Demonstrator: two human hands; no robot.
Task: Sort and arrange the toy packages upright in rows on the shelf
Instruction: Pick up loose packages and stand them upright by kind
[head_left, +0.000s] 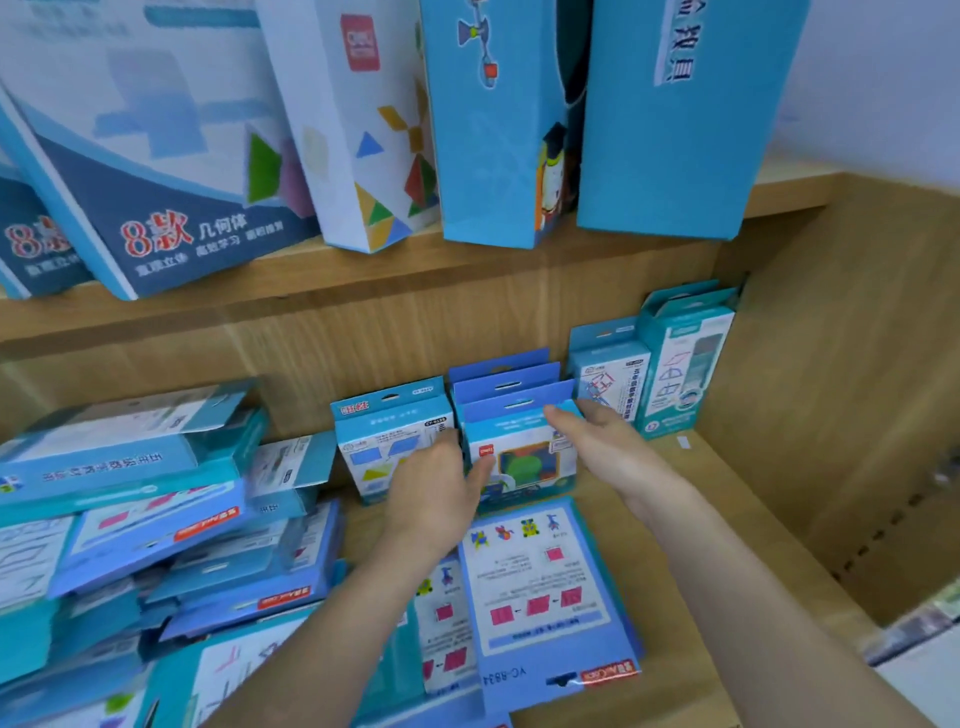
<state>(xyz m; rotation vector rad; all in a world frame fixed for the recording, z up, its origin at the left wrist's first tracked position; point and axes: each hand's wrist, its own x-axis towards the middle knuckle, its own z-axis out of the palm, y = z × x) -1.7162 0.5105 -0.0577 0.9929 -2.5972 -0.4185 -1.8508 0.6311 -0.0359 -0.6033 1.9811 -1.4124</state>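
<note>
Standing upright at the back of the lower shelf (608, 540), the front package (524, 460) is the first of a short row of blue hang-tab cartons, with the left hand (441, 488) and the right hand (602, 447) bracketing it from either side. The right hand's fingers (563, 418) lie straight and released against the carton's upper right edge, pressing rather than gripping. The left thumb rests on the printed front, but the other left fingers slip into the gap beside the neighbouring package (389, 441), so I cannot tell whether they clasp the edge or merely steady it. I judge this a light, thin cardboard box, stiff along its folded edges but easily dented on the broad faces, and glossy enough to slide on bare wood. It is narrow at the base and probably tips readily, so the side walls low down look like the best place to hold it, not the flimsy hang tab. More flat packages (545, 587) lie on the shelf just in front, and a loose heap (130, 519) sits to the left, not yet stood up.
</note>
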